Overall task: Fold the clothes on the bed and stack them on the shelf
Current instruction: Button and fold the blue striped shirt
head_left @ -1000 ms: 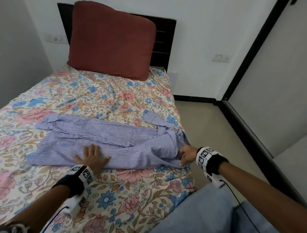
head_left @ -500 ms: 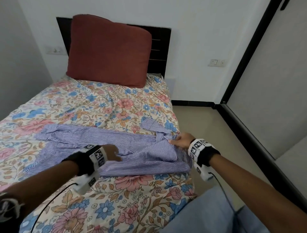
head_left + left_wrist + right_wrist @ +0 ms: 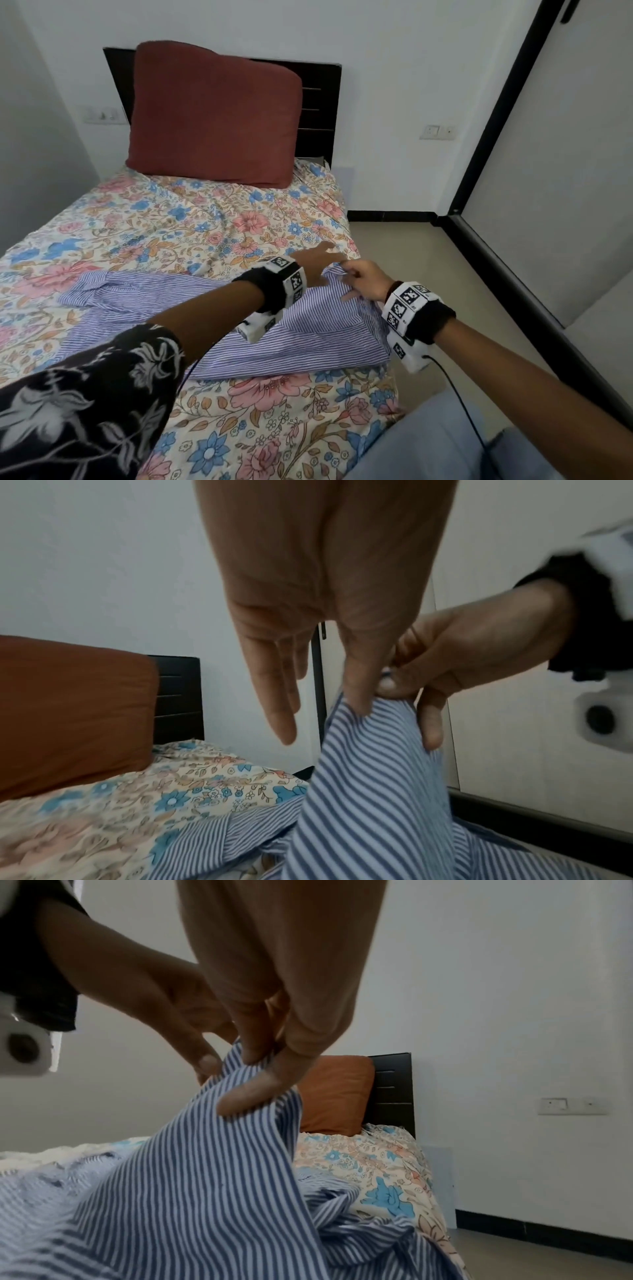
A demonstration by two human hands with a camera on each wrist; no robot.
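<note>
Hands meet at one raised corner of the striped shirt point(image 3: 294, 329), near the bed's point(image 3: 205, 428) right edge. Left hand point(image 3: 317, 262): fingers long and nearly straight, thumb against the cloth beside the right hand; whether it pinches, cannot tell. Right hand point(image 3: 364, 279): thumb and fingers pinched on the corner, lifting it into a peak. Shirt otherwise flat across the near bed, thin blue-and-white stripes, soft creases. Floral sheet open toward the rust pillow point(image 3: 212, 116). Bare floor point(image 3: 428, 274) right of the bed.
</note>
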